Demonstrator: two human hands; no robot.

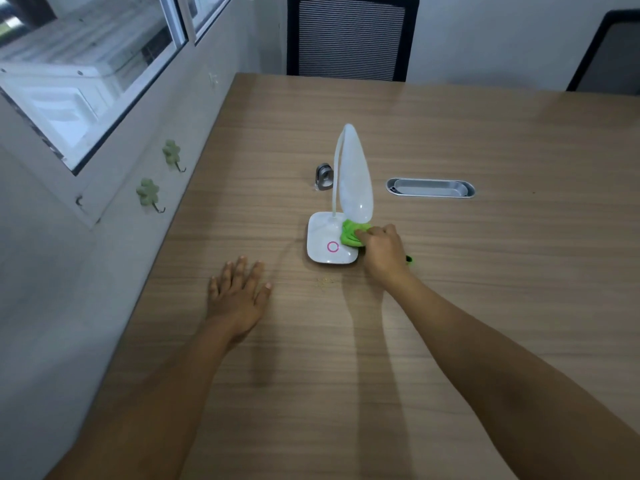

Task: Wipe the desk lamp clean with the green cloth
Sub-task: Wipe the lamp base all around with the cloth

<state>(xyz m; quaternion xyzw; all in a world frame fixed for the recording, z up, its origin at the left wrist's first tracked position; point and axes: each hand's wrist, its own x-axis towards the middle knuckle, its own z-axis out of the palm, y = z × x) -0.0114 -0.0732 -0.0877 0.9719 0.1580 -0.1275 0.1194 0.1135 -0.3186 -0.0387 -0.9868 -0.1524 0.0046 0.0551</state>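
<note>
A white desk lamp (353,174) stands mid-table, its long oval head bent down over a square base with a pink ring. My right hand (382,252) grips the bunched green cloth (349,235) and presses it on the base's right side, just under the tip of the lamp head. A bit of green shows behind the wrist. My left hand (239,289) lies flat on the wooden table (485,289), fingers spread, to the left of the lamp base and apart from it.
A small grey clip-like object (324,176) stands behind the lamp. A silver cable grommet (430,188) is set into the table to the right. A few crumbs (325,281) lie before the base. Wall with clover hooks at left; two chairs at the far edge.
</note>
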